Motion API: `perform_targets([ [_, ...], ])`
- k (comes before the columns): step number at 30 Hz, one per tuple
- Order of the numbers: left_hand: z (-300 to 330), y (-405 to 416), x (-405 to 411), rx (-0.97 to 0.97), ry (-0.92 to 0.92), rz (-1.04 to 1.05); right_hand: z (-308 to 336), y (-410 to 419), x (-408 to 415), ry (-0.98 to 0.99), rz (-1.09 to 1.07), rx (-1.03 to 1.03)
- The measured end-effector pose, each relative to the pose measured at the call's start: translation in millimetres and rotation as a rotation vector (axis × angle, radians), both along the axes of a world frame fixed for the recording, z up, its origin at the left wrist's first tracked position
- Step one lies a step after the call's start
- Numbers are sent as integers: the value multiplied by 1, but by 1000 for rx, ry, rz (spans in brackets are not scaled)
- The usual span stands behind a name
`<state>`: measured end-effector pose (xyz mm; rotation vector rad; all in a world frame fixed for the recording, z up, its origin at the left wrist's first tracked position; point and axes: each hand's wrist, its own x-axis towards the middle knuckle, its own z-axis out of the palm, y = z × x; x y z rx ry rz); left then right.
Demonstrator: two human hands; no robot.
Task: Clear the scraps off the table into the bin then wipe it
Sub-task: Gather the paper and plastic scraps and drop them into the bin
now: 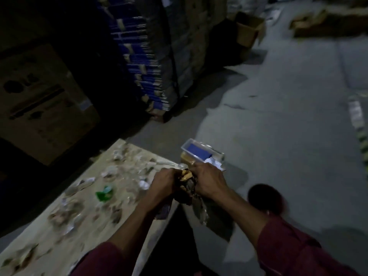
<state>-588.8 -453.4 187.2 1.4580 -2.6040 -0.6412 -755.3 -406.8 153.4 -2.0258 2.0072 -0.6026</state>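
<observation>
Table (59,232) runs long from the near left away toward its far corner, scraps (111,176) scattered all over it. Both hands sit at its right edge: left hand (165,184) and right hand (207,182) clutching one crumpled bundle of wrappers (188,186). More litter lies leftward, nearer the left hand. Bin? Can't see one.

Single head view, worn on person, wide-angle, tilted forward and down, rolled so floor (278,116) runs diagonally. Both forearms enter from bottom edge; left hand (165,184) and right hand (207,182) close to lens, just off table's (59,248) right edge. Table fills lower left, stacked boxes (139,66) farther off, upper left. Motion-blurred, dim.
</observation>
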Motion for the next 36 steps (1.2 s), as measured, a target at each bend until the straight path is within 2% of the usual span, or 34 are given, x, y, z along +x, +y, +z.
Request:
perform_targets([
  [6, -33, -19, -136, 82, 121, -156, -17, 25, -120, -41, -230, 110],
  [14, -92, -45, -293, 153, 51, -424, -69, 29, -260, -80, -447, 297],
  [20, -161, -69, -410, 340, 66, -460, -144, 16, -363, -192, -607, 450],
  [25, -269, -84, -481, 600, 98, -296, -219, 9, -429, -401, -787, 503],
  [29, -382, -80, -516, 715, 226, -104, -320, 1, -470, -504, -888, 507],
  [31, -442, -76, -529, 853, 349, 126, -384, -2, -481, -575, -963, 561],
  [33, -494, -73, -540, 1057, 474, 446, -443, -3, -488, -667, -1060, 592],
  [36, -559, -76, -552, 1391, 502, 772, -522, -1, -490, -892, -1222, 583],
])
